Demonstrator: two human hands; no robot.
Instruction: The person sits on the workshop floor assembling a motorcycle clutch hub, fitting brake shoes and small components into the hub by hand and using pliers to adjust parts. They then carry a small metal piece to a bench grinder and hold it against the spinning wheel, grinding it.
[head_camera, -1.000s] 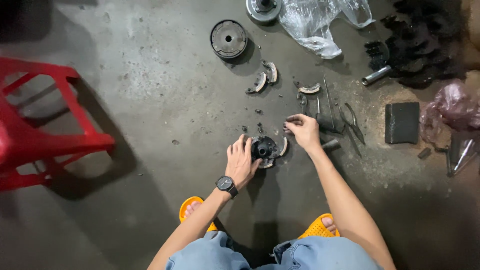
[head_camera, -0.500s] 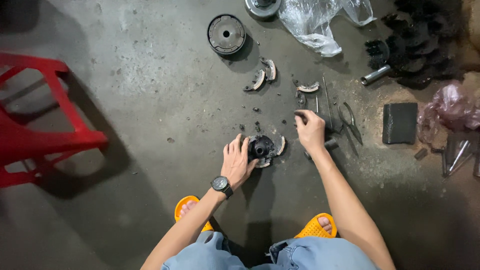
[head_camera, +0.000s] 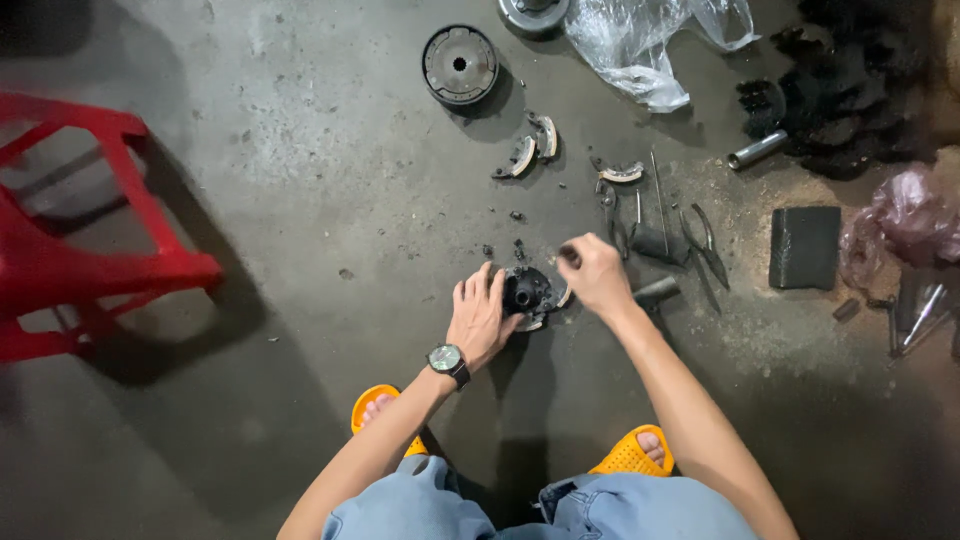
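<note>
Work piece: a dark round metal assembly (head_camera: 527, 293) is set flat on the concrete floor (head_camera: 300, 200), directly in front of the squatting person, between the two hands.
Risk, slipping: the assembly is steadied only by a flat palm, so it is judged that it could turn or skid on the dusty floor if force is applied from the right side.
Risk, lost parts: small dark bits (head_camera: 517, 215) are scattered just beyond the assembly; anything released there is likely to be confused with them.
Risk, fingers: the left fingertips are laid close to the hub, where they could be pinched.
Left hand (head_camera: 480, 320): it is pressed against the assembly's left edge, fingers spread and extended, nothing enclosed; a wristwatch (head_camera: 446, 359) is worn on it.
Right hand (head_camera: 596, 277): it is raised just above the assembly's right edge, wrist bent, fingers curled inward; whether something small is pinched cannot be told.
Nearby tools: pliers (head_camera: 705, 240) and thin rods are laid just right of the right hand.
Farther parts: curved shoes (head_camera: 532, 147) and a round drum (head_camera: 459, 65) are laid well beyond.
Surroundings: a red stool (head_camera: 90, 240) is stood at the left.
</note>
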